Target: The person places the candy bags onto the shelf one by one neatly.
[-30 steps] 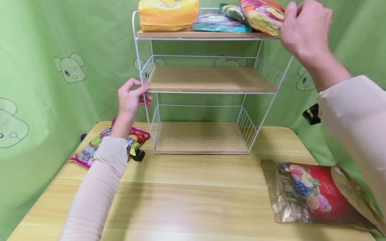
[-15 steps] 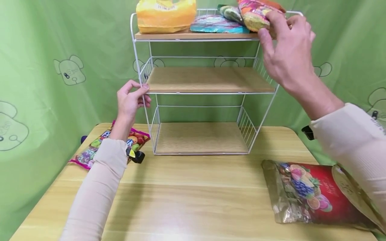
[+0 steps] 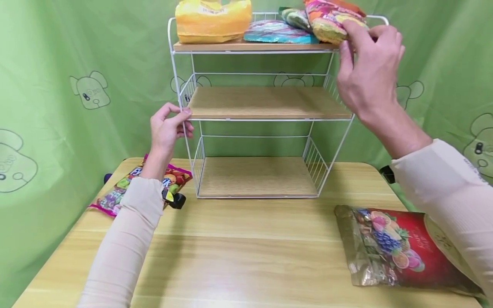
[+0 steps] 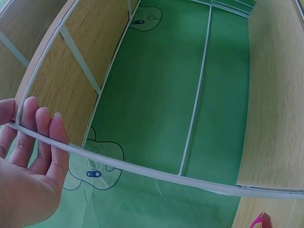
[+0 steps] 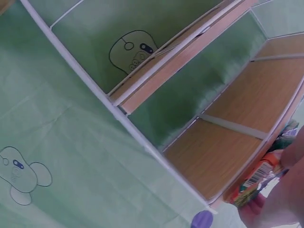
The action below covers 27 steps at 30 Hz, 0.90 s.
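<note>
White metal, the three-tier wood-and-wire rack's (image 3: 269,100) left post (image 4: 142,168), sits gripped in my left hand (image 3: 165,130); my right hand (image 3: 371,72), fingers bent, pinches the shiny orange-and-pink plastic bag (image 3: 325,21) at the top shelf's (image 3: 269,46) right end. I'd best brace the rack and move that bag lightly. Near right on the bench (image 3: 231,248) lies a glossy red-and-gold bag (image 3: 408,248).

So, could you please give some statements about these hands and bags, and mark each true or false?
The left hand grips the rack at the middle shelf. True.
The yellow bag is on the top shelf. True.
The right hand touches the yellow bag. False: it touches the orange-and-pink bag.
The red bag lies on the table. True.
The red bag lies left of the rack. False: it lies to the right.
</note>
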Each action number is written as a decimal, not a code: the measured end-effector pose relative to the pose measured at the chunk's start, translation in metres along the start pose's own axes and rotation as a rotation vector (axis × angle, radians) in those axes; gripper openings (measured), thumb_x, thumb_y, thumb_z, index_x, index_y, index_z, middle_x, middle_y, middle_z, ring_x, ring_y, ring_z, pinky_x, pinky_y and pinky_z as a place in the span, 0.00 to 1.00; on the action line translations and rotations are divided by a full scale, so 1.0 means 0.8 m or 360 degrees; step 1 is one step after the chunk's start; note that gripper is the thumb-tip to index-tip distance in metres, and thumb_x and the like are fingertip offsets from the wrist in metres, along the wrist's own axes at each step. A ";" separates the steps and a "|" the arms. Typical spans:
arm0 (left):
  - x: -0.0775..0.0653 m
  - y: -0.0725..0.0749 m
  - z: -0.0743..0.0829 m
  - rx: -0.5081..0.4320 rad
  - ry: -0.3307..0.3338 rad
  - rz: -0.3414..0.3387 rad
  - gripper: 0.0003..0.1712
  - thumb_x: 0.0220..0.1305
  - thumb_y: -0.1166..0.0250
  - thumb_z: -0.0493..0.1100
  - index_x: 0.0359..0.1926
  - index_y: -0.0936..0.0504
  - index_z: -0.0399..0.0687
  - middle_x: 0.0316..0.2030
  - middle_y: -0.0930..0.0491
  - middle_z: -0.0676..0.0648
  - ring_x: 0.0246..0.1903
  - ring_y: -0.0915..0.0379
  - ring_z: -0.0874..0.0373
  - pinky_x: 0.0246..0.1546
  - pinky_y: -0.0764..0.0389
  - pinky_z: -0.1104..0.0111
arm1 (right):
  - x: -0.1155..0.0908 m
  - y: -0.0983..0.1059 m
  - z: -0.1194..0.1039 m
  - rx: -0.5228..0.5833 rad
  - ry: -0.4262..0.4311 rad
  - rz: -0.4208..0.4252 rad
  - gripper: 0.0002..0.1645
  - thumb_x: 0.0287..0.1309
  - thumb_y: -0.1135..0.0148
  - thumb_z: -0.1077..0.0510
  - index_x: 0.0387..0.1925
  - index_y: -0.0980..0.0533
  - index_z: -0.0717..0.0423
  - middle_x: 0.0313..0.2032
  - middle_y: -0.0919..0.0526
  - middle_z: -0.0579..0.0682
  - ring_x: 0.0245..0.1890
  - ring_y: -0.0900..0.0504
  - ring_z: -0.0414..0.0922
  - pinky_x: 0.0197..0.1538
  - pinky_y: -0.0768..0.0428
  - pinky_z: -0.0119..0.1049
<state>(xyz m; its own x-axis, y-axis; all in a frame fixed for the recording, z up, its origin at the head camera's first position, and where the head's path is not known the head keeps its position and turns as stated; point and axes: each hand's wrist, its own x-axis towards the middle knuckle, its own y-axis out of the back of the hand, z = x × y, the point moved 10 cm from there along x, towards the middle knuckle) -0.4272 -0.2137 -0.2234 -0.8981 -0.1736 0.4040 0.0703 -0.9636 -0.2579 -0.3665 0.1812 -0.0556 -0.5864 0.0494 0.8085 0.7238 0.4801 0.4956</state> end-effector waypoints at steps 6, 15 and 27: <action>0.001 -0.001 -0.003 0.0003 0.0016 -0.0006 0.07 0.66 0.35 0.32 0.32 0.22 0.45 0.23 0.16 0.48 0.16 0.22 0.58 0.19 0.15 0.68 | 0.011 0.012 0.003 0.0028 -0.0009 0.0123 0.22 0.77 0.54 0.51 0.63 0.23 0.52 0.55 0.19 0.60 0.49 0.32 0.43 0.65 0.34 0.38; 0.001 -0.001 -0.003 0.0003 0.0015 -0.0009 0.07 0.66 0.35 0.32 0.32 0.22 0.45 0.24 0.16 0.48 0.16 0.22 0.58 0.20 0.15 0.68 | 0.019 -0.013 0.005 -0.0197 -0.0195 -0.0477 0.32 0.78 0.67 0.52 0.79 0.48 0.52 0.73 0.37 0.67 0.71 0.36 0.65 0.76 0.38 0.59; 0.002 0.000 -0.004 -0.0006 0.0023 -0.0003 0.06 0.66 0.35 0.32 0.32 0.22 0.44 0.26 0.15 0.47 0.17 0.22 0.58 0.20 0.15 0.68 | 0.018 -0.025 0.003 -0.0139 -0.0250 -0.0612 0.36 0.77 0.66 0.46 0.81 0.58 0.41 0.73 0.45 0.70 0.71 0.41 0.66 0.75 0.40 0.65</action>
<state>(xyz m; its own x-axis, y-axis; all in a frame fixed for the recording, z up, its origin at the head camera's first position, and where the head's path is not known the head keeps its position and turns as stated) -0.4299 -0.2134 -0.2258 -0.9045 -0.1688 0.3917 0.0669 -0.9631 -0.2605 -0.3906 0.1739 -0.0546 -0.8631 0.0175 0.5047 0.4657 0.4141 0.7821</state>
